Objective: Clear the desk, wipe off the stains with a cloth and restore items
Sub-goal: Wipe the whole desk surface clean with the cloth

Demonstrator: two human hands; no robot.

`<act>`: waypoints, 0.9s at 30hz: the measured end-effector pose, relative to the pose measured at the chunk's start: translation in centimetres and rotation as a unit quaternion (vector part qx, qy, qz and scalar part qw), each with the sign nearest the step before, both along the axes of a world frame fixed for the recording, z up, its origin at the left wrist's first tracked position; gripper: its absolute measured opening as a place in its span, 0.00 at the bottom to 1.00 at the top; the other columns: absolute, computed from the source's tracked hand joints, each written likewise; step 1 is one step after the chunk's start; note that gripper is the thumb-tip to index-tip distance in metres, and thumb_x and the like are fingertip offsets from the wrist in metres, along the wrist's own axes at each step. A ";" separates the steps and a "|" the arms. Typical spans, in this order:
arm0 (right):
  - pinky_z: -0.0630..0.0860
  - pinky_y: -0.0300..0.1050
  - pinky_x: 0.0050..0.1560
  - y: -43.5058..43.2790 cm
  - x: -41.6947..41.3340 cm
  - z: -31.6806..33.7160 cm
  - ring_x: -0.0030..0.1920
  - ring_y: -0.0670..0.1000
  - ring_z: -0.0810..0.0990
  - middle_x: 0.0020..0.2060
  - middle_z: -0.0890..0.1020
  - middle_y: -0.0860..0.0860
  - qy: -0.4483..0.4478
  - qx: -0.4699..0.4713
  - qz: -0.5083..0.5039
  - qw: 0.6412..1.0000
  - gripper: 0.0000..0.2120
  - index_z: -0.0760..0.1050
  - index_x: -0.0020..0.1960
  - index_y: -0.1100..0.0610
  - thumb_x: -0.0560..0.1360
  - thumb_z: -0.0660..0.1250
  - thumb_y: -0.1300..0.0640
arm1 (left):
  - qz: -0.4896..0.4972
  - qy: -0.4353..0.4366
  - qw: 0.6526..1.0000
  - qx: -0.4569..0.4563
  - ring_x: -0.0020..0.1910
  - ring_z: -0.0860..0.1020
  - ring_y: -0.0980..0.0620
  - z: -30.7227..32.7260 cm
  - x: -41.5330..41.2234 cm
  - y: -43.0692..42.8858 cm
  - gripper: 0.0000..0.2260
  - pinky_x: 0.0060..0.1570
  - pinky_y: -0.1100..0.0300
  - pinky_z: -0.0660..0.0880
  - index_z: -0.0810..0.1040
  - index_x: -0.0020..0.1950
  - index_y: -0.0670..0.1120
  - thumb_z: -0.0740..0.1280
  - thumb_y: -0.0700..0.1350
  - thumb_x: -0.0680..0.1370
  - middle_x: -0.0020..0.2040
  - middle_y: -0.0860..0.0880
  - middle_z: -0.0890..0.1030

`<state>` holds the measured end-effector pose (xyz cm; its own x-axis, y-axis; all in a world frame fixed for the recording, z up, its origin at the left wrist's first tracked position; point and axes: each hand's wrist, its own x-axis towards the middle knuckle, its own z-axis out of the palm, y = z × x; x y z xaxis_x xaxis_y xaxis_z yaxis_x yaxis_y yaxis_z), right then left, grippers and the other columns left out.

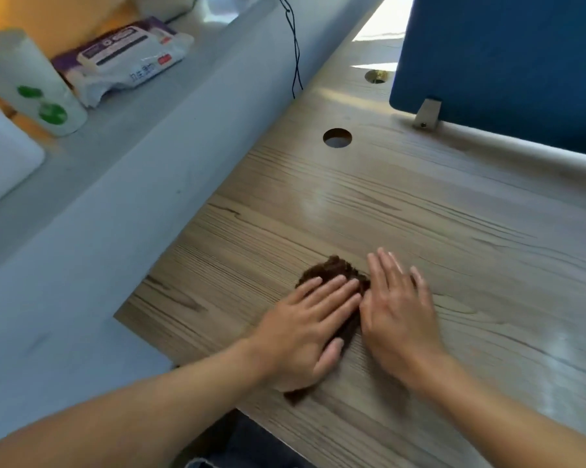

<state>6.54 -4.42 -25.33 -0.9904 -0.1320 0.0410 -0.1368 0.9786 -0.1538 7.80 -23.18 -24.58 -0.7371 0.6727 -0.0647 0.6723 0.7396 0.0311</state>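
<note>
A dark brown fluffy cloth [335,269] lies on the wood-grain desk [453,248] near its front left corner. My left hand [305,329] lies flat on the cloth with its fingers straight, covering most of it. Beside it, my right hand [398,309] rests flat with straight fingers, its inner edge against the cloth's right side. Only the cloth's far end, a strip between the hands and a bit under my left wrist show.
A blue partition panel [507,62] stands along the desk's far right edge. Two round cable holes [337,138] sit at the back. A grey ledge on the left carries a pack of wipes [129,55], a white bottle [31,86] and a white box. A black cable [295,45] hangs down.
</note>
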 end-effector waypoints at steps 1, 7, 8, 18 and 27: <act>0.56 0.63 0.76 -0.8 0.4 -0.2 0.77 0.56 0.61 0.76 0.65 0.58 -0.008 -0.007 0.001 1.000 0.31 0.63 0.77 0.58 0.78 0.48 0.47 | 0.062 0.007 0.998 0.006 0.81 0.49 0.51 -0.2 -2.1 -0.7 0.30 0.78 0.50 0.51 0.56 0.81 0.45 0.51 0.55 0.80 0.81 0.47 0.54; 0.48 0.63 0.77 -1.6 0.9 -0.8 0.80 0.55 0.53 0.79 0.58 0.58 -0.024 0.010 -0.006 1.000 0.31 0.59 0.79 0.53 0.78 0.45 0.43 | 0.214 0.016 0.977 0.017 0.81 0.46 0.50 -0.2 -2.4 -0.7 0.31 0.79 0.48 0.49 0.53 0.81 0.44 0.45 0.56 0.81 0.82 0.45 0.51; 0.49 0.63 0.77 -1.6 0.9 -0.7 0.79 0.56 0.54 0.79 0.59 0.58 -0.025 0.014 -0.007 1.000 0.31 0.60 0.79 0.53 0.78 0.46 0.44 | 0.158 0.015 0.987 0.020 0.81 0.46 0.49 -0.2 0.7 -0.7 0.30 0.79 0.48 0.49 0.53 0.81 0.43 0.48 0.56 0.81 0.82 0.45 0.50; 0.46 0.61 0.78 -1.8 1.0 -0.2 0.80 0.54 0.51 0.79 0.56 0.57 -0.043 0.020 -0.011 0.999 0.31 0.56 0.80 0.52 0.79 0.44 0.44 | 0.243 -0.023 0.970 -0.015 0.81 0.43 0.54 0.6 -5.5 -7.9 0.30 0.79 0.53 0.44 0.47 0.82 0.49 0.43 0.57 0.80 0.82 0.49 0.47; 0.49 0.62 0.77 -1.7 1.0 0.1 0.80 0.55 0.53 0.79 0.58 0.57 -0.048 0.037 -0.011 0.998 0.30 0.57 0.79 0.53 0.79 0.46 0.44 | 0.073 -0.035 0.997 -0.004 0.81 0.44 0.52 0.6 3.5 -6.9 0.30 0.79 0.50 0.47 0.52 0.82 0.47 0.51 0.57 0.82 0.82 0.48 0.49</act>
<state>7.54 -6.13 -25.24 -0.9920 -0.1093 -0.0635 -0.1032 0.9903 -0.0930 11.27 -30.06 -23.96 -0.8209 0.5572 -0.1249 0.5533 0.8303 0.0671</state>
